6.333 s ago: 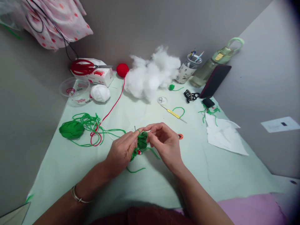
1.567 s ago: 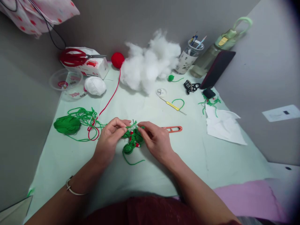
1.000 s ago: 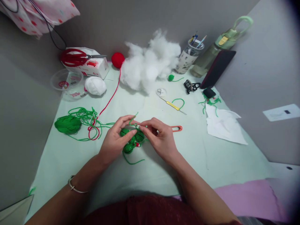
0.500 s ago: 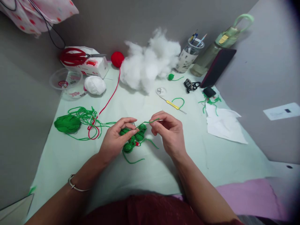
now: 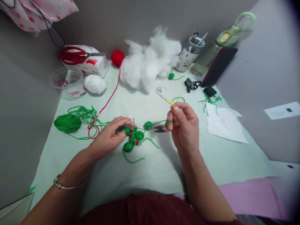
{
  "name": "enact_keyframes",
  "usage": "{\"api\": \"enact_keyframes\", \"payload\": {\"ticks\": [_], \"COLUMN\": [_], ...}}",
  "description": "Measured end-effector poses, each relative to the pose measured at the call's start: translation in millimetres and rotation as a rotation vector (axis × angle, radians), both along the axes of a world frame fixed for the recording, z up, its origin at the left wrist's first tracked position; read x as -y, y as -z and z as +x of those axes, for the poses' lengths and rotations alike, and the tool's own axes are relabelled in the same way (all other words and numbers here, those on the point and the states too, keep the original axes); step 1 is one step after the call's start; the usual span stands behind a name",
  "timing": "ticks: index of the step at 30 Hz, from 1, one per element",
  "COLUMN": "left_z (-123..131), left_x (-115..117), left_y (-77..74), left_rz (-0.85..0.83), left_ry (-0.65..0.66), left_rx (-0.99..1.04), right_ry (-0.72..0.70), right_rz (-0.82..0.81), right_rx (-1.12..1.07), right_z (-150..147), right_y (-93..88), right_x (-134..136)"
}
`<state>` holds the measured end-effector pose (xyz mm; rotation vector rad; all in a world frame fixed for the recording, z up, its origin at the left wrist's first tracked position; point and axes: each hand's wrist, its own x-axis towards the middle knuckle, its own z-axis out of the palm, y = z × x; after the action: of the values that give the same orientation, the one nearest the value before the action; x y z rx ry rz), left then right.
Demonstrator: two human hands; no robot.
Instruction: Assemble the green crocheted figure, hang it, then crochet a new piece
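Between my hands lies a cluster of small green crocheted balls (image 5: 140, 135) with red and white bits and loose green tails. My left hand (image 5: 106, 134) curls loosely over the cluster's left side, thumb and fingertips around one ball. My right hand (image 5: 185, 125), raised to the right, pinches a thin metal needle (image 5: 177, 100). Green yarn (image 5: 160, 122) stretches from its fingers to a separate-looking crocheted ball (image 5: 148, 125). A thin dark strand curves beside that ball. Dark scissor blades (image 5: 160, 129) show beneath the right fingers; whether they are held I cannot tell.
A green yarn skein (image 5: 67, 123) with tangled strands lies left. Behind are white yarn (image 5: 95, 84), a red yarn ball (image 5: 117, 58), red-handled scissors (image 5: 73, 55) on a box and white stuffing (image 5: 150, 62). A yellow crochet hook (image 5: 169, 102), phone (image 5: 219, 67) and tissue (image 5: 222, 125) are right.
My right hand has moved right and up with the needle, drawing the yarn out. One ball now sits apart at the right. My left hand has shifted slightly left, and scissor blades have come into view.
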<state>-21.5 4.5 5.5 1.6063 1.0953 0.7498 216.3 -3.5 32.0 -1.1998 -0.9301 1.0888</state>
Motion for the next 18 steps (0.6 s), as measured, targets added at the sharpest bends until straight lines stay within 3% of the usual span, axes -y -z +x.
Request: {"api": "enact_keyframes", "payload": {"ticks": [4, 10, 13, 18], "left_z": [-6, -8, -6, -2], "left_x": [-2, -5, -5, -1], "left_y": [0.3, 9.6, 12.3, 8.8], "left_rz": [0.065, 0.180, 0.209, 0.083], "left_ry": [0.079, 0.180, 0.135, 0.020], "left_rx": [-0.121, -0.301, -0.330, -0.239], "right_ry": [-0.036, -0.276, -0.343, -0.416], "right_rz": [-0.018, -0.130, -0.148, -0.191], "right_rx": [-0.032, 0.146, 0.267, 0.383], "right_z": [1, -11, -18, -21], "right_y": [4.1, 13.4, 19.6, 25.3], "right_x": [-1, 2, 5, 6]}}
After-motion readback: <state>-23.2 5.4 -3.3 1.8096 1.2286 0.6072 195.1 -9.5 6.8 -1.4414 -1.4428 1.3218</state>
